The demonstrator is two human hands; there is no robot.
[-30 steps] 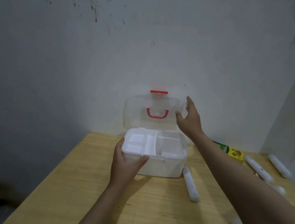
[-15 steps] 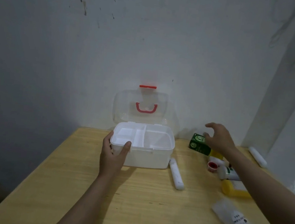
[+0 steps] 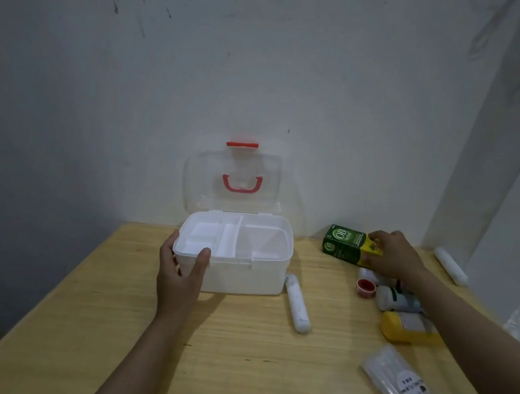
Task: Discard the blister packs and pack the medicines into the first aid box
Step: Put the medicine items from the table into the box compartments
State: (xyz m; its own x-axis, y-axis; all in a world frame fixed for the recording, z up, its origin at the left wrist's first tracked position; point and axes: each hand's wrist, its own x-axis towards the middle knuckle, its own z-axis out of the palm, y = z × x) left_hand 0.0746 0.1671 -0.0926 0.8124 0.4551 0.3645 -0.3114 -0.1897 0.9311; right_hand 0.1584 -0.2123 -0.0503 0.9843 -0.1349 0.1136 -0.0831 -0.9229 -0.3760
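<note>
A white first aid box stands open at the back of the wooden table, its clear lid with red handle upright against the wall. The tray inside has empty compartments. My left hand grips the box's front left corner, thumb over the rim. My right hand holds the yellow end of a green medicine carton lifted slightly above the table, right of the box. Below it lie a red-capped bottle, a white bottle and a yellow bottle.
A white tube lies just right of the box. Another white tube rests by the right wall. A clear plastic packet with a round label sits at the front right. The table ends at the left edge.
My right hand left the lid, swung right and took hold of the green carton, lifting it. The lid stays upright. My view shifted right, revealing the bottles and packet.
</note>
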